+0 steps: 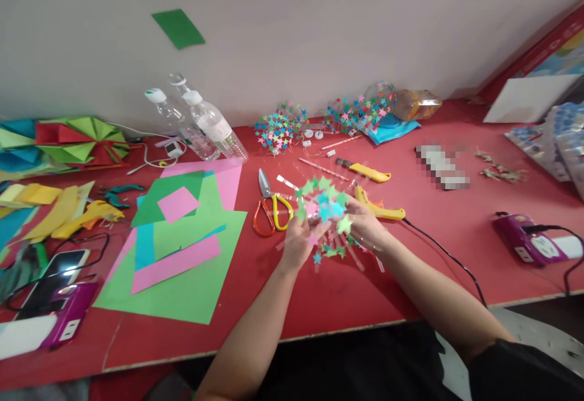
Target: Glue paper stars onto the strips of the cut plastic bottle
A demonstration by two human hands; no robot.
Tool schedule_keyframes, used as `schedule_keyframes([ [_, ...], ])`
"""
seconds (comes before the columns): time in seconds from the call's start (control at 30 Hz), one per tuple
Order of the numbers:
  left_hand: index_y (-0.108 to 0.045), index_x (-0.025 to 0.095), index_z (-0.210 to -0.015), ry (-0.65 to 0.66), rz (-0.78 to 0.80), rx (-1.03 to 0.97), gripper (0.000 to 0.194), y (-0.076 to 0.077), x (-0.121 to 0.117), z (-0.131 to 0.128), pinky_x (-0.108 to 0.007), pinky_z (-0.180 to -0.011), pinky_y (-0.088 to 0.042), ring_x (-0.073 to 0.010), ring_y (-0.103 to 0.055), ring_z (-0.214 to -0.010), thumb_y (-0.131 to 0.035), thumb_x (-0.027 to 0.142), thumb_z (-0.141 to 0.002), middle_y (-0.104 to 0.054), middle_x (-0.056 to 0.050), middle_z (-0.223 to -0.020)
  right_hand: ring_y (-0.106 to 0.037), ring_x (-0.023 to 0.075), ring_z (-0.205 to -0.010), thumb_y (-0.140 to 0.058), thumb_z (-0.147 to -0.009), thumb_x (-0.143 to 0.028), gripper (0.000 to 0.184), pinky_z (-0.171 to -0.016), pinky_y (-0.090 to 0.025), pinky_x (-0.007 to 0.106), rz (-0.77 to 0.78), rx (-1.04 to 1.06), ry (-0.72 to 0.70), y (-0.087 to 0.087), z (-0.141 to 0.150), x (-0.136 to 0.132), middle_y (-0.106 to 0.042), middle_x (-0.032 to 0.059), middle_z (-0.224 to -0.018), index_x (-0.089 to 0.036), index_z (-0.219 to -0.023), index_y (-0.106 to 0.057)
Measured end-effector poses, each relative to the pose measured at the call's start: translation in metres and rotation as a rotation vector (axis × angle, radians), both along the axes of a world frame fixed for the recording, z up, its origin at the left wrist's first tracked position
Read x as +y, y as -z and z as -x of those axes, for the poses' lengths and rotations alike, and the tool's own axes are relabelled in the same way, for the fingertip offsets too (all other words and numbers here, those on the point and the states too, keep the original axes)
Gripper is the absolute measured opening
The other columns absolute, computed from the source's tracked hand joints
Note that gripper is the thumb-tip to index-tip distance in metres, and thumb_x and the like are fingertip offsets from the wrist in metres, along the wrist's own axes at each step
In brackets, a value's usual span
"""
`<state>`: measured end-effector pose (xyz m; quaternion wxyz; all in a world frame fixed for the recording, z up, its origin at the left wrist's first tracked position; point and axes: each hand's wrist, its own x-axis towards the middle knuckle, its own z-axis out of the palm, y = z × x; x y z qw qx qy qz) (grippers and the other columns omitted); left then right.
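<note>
Between my two hands is a ball of clear plastic strips covered with paper stars (329,205) in green, blue and pink. My left hand (300,238) grips its left side, with the fingers partly behind the stars. On the right side my right hand (366,227) is closed around the strips, its fingertips hidden. Left of the ball lie scissors (269,206) with one red and one yellow handle. A yellow hot glue gun (378,209) rests just beyond my right hand. Farther back are a yellow utility knife (369,171) and a striped paper straw (323,169).
Finished-looking star balls (274,133) stand by the wall, near a blue packet (392,128). Plastic bottles (214,127) and coloured paper sheets (182,230) are at left. Purple power sockets (538,240) lie at both sides. The glue gun's cord (449,255) runs to the table's front edge.
</note>
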<state>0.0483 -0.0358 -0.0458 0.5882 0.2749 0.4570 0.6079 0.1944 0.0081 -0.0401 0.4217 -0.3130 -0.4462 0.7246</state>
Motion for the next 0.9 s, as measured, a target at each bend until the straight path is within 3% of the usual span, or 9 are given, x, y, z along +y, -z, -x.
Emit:
schedule_keyframes([
  [0.1, -0.063, 0.021, -0.110, 0.075, -0.125, 0.005, 0.048, -0.003, 0.004, 0.006, -0.029, -0.065, -0.053, -0.0184, -0.068, -0.075, -0.079, 0.029, -0.065, -0.070, -0.009, -0.108, -0.066, 0.0187, -0.086, -0.077, -0.062, -0.043, 0.038, -0.084, -0.053, 0.037, -0.011, 0.016, 0.102, -0.003, -0.005, 0.007, -0.068, 0.0005, -0.094, -0.027, -0.093, -0.062],
  [0.17, -0.060, 0.021, -0.112, 0.022, -0.142, -0.062, 0.042, -0.003, 0.008, 0.010, -0.028, -0.063, -0.052, -0.0173, -0.068, -0.075, -0.069, 0.034, -0.073, -0.067, -0.011, -0.118, -0.065, 0.0190, -0.090, -0.077, -0.062, -0.045, 0.039, -0.086, -0.053, 0.037, -0.018, 0.017, 0.170, -0.005, -0.010, 0.012, -0.068, 0.0010, -0.098, -0.028, -0.093, -0.061],
  [0.27, -0.058, 0.020, -0.106, -0.097, -0.038, -0.183, 0.032, 0.001, 0.014, 0.014, -0.027, -0.065, -0.052, -0.0141, -0.068, -0.071, -0.061, 0.030, -0.076, -0.070, -0.008, -0.106, -0.065, 0.0194, -0.090, -0.075, -0.063, -0.048, 0.039, -0.084, -0.053, 0.038, -0.028, 0.010, 0.219, -0.005, -0.015, 0.017, -0.068, 0.0018, -0.101, -0.028, -0.092, -0.061],
  [0.47, -0.062, 0.022, -0.110, 0.027, -0.070, 0.023, 0.048, 0.013, 0.008, 0.001, -0.032, -0.093, -0.049, -0.0197, -0.065, -0.106, -0.078, 0.019, -0.065, -0.068, -0.006, -0.115, -0.066, 0.0191, -0.089, -0.075, -0.065, -0.046, 0.039, -0.082, -0.053, 0.036, -0.050, -0.017, 0.112, 0.004, -0.004, 0.005, -0.068, 0.0006, -0.097, -0.027, -0.097, -0.062],
  [0.67, -0.066, 0.019, -0.099, 0.037, 0.013, 0.120, 0.038, 0.022, -0.001, -0.001, -0.039, -0.097, -0.048, -0.0242, -0.066, -0.104, -0.080, 0.025, -0.065, -0.071, -0.007, -0.109, -0.065, 0.0183, -0.088, -0.077, -0.067, -0.046, 0.038, -0.086, -0.051, 0.036, -0.066, -0.061, 0.024, 0.006, 0.007, -0.005, -0.069, 0.0005, -0.091, -0.025, -0.094, -0.061],
  [0.8, -0.067, 0.019, -0.090, -0.024, 0.035, 0.090, 0.036, 0.022, 0.004, 0.001, -0.042, -0.097, -0.048, -0.0273, -0.067, -0.103, -0.083, 0.023, -0.058, -0.074, -0.006, -0.094, -0.065, 0.0158, -0.083, -0.078, -0.066, -0.046, 0.041, -0.080, -0.052, 0.032, -0.091, -0.076, 0.059, 0.006, 0.009, -0.005, -0.067, -0.0013, -0.090, -0.026, -0.093, -0.054],
  [0.9, -0.070, 0.017, -0.091, 0.033, -0.024, 0.076, 0.034, 0.017, 0.006, -0.002, -0.044, -0.100, -0.047, -0.0285, -0.066, -0.105, -0.082, 0.028, -0.061, -0.074, -0.008, -0.095, -0.064, 0.0138, -0.077, -0.079, -0.065, -0.043, 0.040, -0.075, -0.052, 0.029, -0.114, -0.102, 0.090, 0.007, 0.011, -0.006, -0.065, -0.0028, -0.084, -0.025, -0.087, -0.050],
])
